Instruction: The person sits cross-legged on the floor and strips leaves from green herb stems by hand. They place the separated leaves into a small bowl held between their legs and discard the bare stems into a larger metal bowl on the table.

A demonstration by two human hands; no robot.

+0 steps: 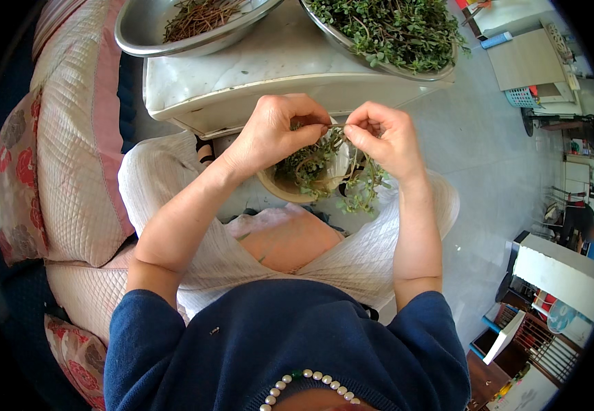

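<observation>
My left hand (285, 130) and my right hand (384, 137) are raised close together above my lap. Thumb and fingers of each pinch a thin plant stem (336, 125) that spans the small gap between them. From it hangs a leafy green sprig (362, 195), nearest my right hand. Below, between my knees, stands a beige round bin (277, 186). Leafy greens (300, 168) and a pale, crumpled lining show at its opening, partly hidden by my hands and the sprig.
Beyond the bin is a white marble-topped table (201, 77). On it, a steel basin (132, 41) at left holds brown stems (201, 20); another basin (379, 66) at right is heaped with leafy greens (399, 31). A quilted sofa (77, 157) lies left.
</observation>
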